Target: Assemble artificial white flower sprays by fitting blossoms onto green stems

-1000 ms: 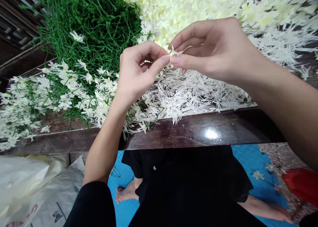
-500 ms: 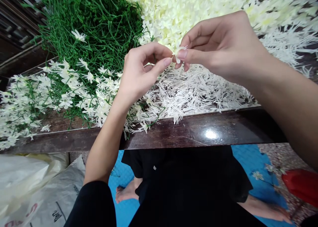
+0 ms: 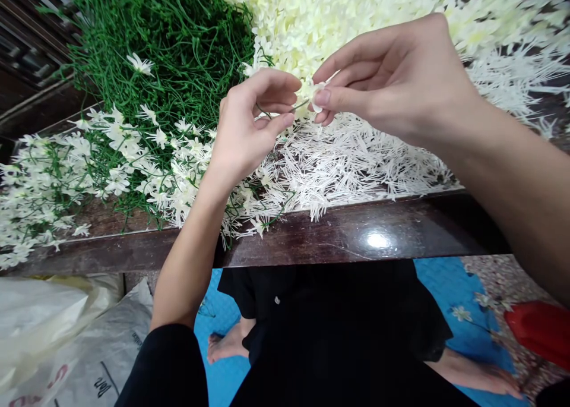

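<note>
My left hand [image 3: 249, 128] pinches a thin green wire stem [image 3: 297, 105] between thumb and fingers. My right hand [image 3: 392, 80] is closed in a pinch on a small cream flower [image 3: 315, 91] at the stem's tip. Both hands hover above a spread of white spiky plastic flower centres [image 3: 347, 163] on the dark wooden table [image 3: 338, 237]. Behind the hands lies a heap of cream petals [image 3: 320, 15]. To the left is a tangle of green stems [image 3: 164, 44].
Finished white flowers on stems [image 3: 102, 163] lie along the table's left part. White sacks [image 3: 66, 335] sit on the floor at lower left. A blue mat [image 3: 463, 300] and a red object [image 3: 541, 330] are under the table at right.
The hands drew slightly apart, so a short length of green stem now shows between them. The right hand rose a little with the flower.
</note>
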A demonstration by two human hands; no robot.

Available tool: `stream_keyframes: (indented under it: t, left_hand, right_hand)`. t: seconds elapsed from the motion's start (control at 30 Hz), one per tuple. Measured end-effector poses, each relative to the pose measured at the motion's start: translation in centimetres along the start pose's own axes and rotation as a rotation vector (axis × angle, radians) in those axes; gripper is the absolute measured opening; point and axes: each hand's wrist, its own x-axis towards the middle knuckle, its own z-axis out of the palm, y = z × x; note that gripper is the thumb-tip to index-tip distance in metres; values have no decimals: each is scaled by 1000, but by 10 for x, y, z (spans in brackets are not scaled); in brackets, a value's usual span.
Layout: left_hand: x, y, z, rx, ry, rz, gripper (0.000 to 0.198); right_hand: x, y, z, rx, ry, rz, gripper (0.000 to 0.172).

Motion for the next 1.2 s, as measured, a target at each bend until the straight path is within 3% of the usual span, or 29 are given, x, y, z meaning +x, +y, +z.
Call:
stream_keyframes:
  t: [0.23,0.43,0.77,1.03,1.2]
  left_hand:
    - [-1,1,2,40,2,1,12]
    - [2,-9,-1,15,29,-31,11]
    - [-1,-11,6,77,-57,-4,12]
    - [-1,-8,2,113,-29,-1,10]
    - [-2,1,1,140,-57,-11,11]
  right_hand:
    - [-1,0,-3,-56,-49,-55,24]
    - [1,-1,-3,-94,16,-25,25]
    - [-7,1,8,-2,-112,47,21]
    - [-4,-3,2,-95,1,49,22]
    - [-6,-9,2,-127,-24,115,19]
